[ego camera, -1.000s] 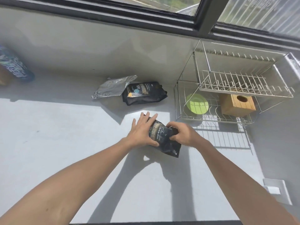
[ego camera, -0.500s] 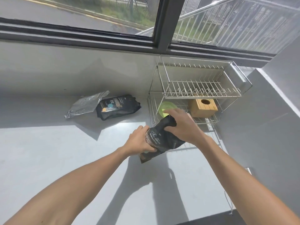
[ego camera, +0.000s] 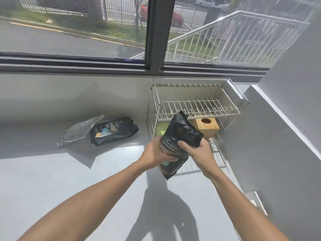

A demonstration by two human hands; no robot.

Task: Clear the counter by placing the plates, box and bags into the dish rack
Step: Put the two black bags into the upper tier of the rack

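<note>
Both my hands hold a black coffee bag [ego camera: 180, 136] upright and off the counter, just in front of the two-tier wire dish rack [ego camera: 232, 108]. My left hand [ego camera: 156, 152] grips its lower left side; my right hand [ego camera: 196, 150] grips its right side. On the rack's lower tier sit a green plate [ego camera: 161, 129], partly hidden by the bag, and a wooden box [ego camera: 207, 126]. The upper tier holds nothing. A second black bag [ego camera: 112, 131] and a silver foil bag [ego camera: 79, 130] lie on the counter to the left.
The grey counter [ego camera: 52, 180] ends at a low wall under the window [ego camera: 74, 28]. A grey side wall [ego camera: 278, 136] closes off the right beside the rack. A white wall plate [ego camera: 258, 202] sits low on the right.
The black bag has been lifted off the counter and turned upright, moving toward the rack. My view has tilted up and shifted right.
</note>
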